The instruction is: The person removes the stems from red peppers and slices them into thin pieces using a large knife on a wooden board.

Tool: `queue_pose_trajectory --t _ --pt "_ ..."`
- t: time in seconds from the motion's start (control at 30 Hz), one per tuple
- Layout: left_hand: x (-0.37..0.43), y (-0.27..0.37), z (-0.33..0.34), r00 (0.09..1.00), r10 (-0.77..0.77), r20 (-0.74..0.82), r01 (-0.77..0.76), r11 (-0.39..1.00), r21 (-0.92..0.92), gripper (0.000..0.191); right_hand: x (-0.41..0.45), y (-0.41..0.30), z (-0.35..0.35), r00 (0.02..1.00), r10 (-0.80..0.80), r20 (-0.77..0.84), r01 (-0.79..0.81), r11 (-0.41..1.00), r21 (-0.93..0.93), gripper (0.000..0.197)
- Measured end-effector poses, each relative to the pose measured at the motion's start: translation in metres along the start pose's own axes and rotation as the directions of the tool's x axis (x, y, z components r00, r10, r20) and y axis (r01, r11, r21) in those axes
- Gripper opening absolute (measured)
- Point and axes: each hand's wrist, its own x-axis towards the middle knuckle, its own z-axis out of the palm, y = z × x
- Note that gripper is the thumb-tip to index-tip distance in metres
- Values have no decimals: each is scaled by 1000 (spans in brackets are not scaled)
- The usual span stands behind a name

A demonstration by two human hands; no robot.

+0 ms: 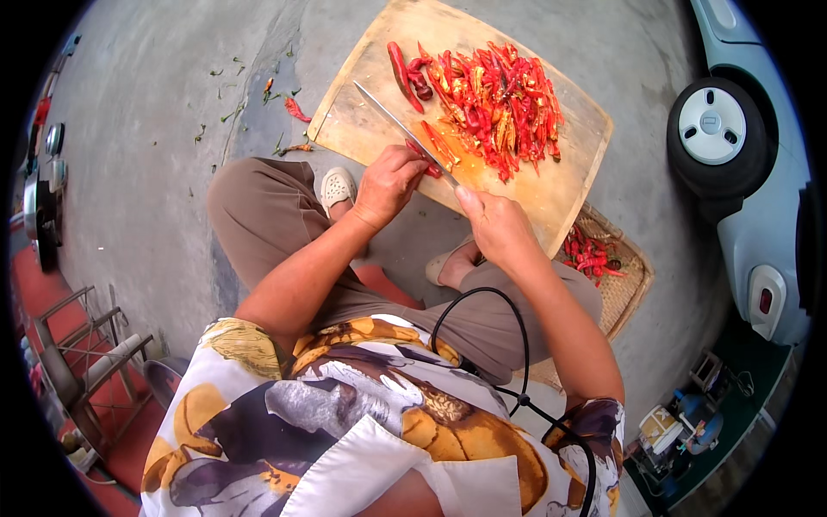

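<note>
My right hand [501, 223] grips the handle of a long-bladed knife [400, 126], its blade pointing up and left over a wooden cutting board [349, 123]. With its fingertips my left hand [391, 184] pinches a red chili pepper [431, 169] at the board's near edge, just left of the blade. Beyond the blade lie a few split pepper pieces [440, 143] and a big heap of cut red chilies [497, 103]. Whole red chilies [405, 76] lie at the heap's left.
A woven basket [636, 271] with whole red chilies [591, 255] stands by my right knee, partly under the board. Stems and pepper scraps [297, 110] litter the concrete floor at left. A car wheel [709, 123] is at right, a metal frame [90, 362] at lower left.
</note>
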Motion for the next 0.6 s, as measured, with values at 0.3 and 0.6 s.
queue_pose_trajectory --t 0.3,0.6 --pt "4 0 0 1000 2 -9 -2 1000 11 17 22 -11 4 1000 -23 -16 23 1000 -7 56" --pt "-3 1 3 1000 -23 2 23 1000 3 16 16 -1 5 1000 17 25 -17 1000 7 58"
